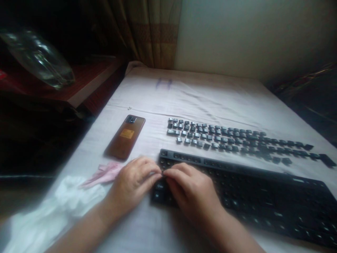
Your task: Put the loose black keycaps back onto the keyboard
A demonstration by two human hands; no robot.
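Two hands meet at the left end of a black keyboard (263, 196). The left hand (131, 184) and the right hand (191, 193) are fingertip to fingertip over its upper-left keys, each grip drawn narrow. I cannot tell whether a keycap sits between the fingers or they only press on the board. The step in hand looks like fine work on one key at that corner. Any further move there would call for a small, steady pinch and a clear sight of the spot.

The keyboard lies across the near side of the cloth-covered worktop (200, 95), its right end cut off by the frame. Just behind it, loose keycaps (237, 138) lie in rows. A brown phone (125, 137) lies face down to the left, with a pink cloth (105, 173) and a white cloth (71, 196) nearer the left forearm.

The light is dim and the picture soft, so key legends are unreadable. A clear bottle (39, 58) on the dark shelf (86, 79) is blurred.
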